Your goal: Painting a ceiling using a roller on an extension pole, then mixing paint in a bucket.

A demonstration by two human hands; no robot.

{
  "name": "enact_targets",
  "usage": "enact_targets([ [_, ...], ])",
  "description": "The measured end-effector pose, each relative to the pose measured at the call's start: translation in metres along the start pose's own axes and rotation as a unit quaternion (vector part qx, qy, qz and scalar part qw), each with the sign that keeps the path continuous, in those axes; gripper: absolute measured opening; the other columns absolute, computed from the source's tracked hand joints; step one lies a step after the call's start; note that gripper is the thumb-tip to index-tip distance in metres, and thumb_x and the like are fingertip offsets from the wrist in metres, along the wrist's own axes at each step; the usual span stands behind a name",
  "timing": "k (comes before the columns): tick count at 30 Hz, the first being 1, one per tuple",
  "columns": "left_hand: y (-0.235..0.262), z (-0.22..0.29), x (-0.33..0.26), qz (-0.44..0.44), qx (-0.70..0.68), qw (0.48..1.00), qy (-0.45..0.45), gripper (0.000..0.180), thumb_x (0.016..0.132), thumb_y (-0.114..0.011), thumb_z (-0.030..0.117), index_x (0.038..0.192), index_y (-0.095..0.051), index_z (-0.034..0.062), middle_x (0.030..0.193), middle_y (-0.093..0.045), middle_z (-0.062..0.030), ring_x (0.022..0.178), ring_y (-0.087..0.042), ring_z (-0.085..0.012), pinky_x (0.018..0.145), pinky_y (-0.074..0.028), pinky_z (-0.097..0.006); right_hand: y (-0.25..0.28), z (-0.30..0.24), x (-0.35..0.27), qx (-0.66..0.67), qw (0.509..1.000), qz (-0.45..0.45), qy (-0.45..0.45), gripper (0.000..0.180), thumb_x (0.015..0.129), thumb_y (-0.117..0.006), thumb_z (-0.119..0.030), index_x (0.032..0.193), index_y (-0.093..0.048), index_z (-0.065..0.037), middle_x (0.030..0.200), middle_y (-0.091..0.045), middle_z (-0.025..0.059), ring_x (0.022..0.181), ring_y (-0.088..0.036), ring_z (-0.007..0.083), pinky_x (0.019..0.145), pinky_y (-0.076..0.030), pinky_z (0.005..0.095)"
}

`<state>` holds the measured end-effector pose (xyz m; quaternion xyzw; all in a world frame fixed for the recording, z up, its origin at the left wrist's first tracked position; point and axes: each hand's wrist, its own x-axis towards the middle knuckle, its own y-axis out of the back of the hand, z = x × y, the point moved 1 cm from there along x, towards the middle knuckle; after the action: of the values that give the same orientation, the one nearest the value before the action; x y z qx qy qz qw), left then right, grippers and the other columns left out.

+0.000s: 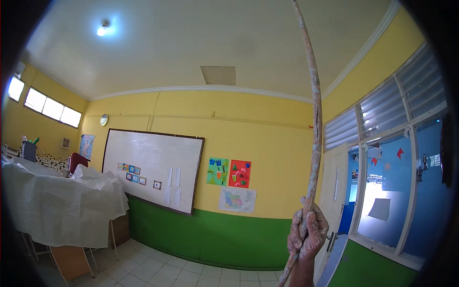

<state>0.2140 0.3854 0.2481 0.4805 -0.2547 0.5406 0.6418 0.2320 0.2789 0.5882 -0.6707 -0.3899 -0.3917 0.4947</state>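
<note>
My right hand, smeared with pale dried paint or plaster, is closed around a long wooden pole at the lower right. The fingers wrap round the pole, and the forearm rises from the lower edge. Nearly upright, the pole is slightly bowed and spotted with whitish stains. Its upper end reaches past the top edge against the ceiling, so its tip does not show. Below the hand its lower part slants down to the left. I see no left forearm; my left hand is not in view.
A pale sheet drapes stacked furniture at the left. Ahead, a whiteboard hangs on the yellow and green wall beside colourful posters. A lit bulb hangs from the ceiling. At the right are a white door and framed windows.
</note>
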Motion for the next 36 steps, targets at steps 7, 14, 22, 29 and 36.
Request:
enact_targets([
  [7, -0.010, 0.002, 0.016, -0.010, -0.038, 0.999, 0.015, 0.045, 0.099, -0.041, 0.031, 0.136, -0.043, 0.0041, 0.116, -0.055, -0.0210, 0.094, -0.057, -0.0363, 0.075, -0.048, -0.044, 0.015, -0.011, -0.001, 0.007, 1.000, -0.013, 0.017, 0.043, 0.096, -0.055, -0.022, 0.125, -0.050, 0.010, 0.069, -0.056, 0.0106, 0.032, -0.039, 0.0091, 0.025, -0.031, 0.0239],
  [14, -0.020, -0.007, 0.047, -0.012, -0.065, 0.998, 0.020, 0.045, 0.099, -0.042, 0.032, 0.135, -0.044, 0.0043, 0.114, -0.056, -0.0206, 0.092, -0.057, -0.0360, 0.074, -0.048, -0.044, 0.018, -0.005, 0.006, -0.042, 0.999, -0.017, 0.027, 0.045, 0.095, -0.057, -0.024, 0.125, -0.050, 0.010, 0.064, -0.053, 0.0092, 0.031, -0.040, 0.0100, 0.026, -0.031, 0.0253],
  [22, -0.017, -0.008, 0.053, -0.036, -0.098, 0.994, 0.043, 0.045, 0.099, -0.043, 0.033, 0.134, -0.045, 0.0046, 0.113, -0.057, -0.0200, 0.090, -0.057, -0.0357, 0.072, -0.048, -0.044, 0.016, 0.002, 0.008, -0.059, 0.998, -0.010, 0.003, 0.045, 0.095, -0.058, -0.026, 0.126, -0.051, 0.007, 0.063, -0.052, 0.0070, 0.032, -0.040, 0.0095, 0.026, -0.031, 0.0259],
  [29, -0.006, 0.004, 0.031, -0.067, -0.126, 0.986, 0.085, 0.045, 0.098, -0.044, 0.033, 0.133, -0.046, 0.0048, 0.111, -0.057, -0.0195, 0.088, -0.057, -0.0354, 0.071, -0.047, -0.044, 0.015, 0.014, 0.004, -0.045, 0.999, -0.001, -0.017, 0.041, 0.096, -0.055, -0.022, 0.125, -0.051, 0.007, 0.063, -0.051, 0.0060, 0.032, -0.040, 0.0085, 0.025, -0.031, 0.0249],
  [36, 0.004, 0.011, 0.006, -0.095, -0.146, 0.976, 0.133, 0.045, 0.098, -0.045, 0.034, 0.132, -0.047, 0.0050, 0.109, -0.058, -0.0191, 0.085, -0.058, -0.0351, 0.070, -0.047, -0.044, 0.015, 0.038, 0.015, -0.041, 0.998, -0.007, -0.046, 0.042, 0.096, -0.055, -0.025, 0.124, -0.052, 0.006, 0.064, -0.048, 0.0037, 0.032, -0.037, 0.0074, 0.025, -0.030, 0.0233],
])
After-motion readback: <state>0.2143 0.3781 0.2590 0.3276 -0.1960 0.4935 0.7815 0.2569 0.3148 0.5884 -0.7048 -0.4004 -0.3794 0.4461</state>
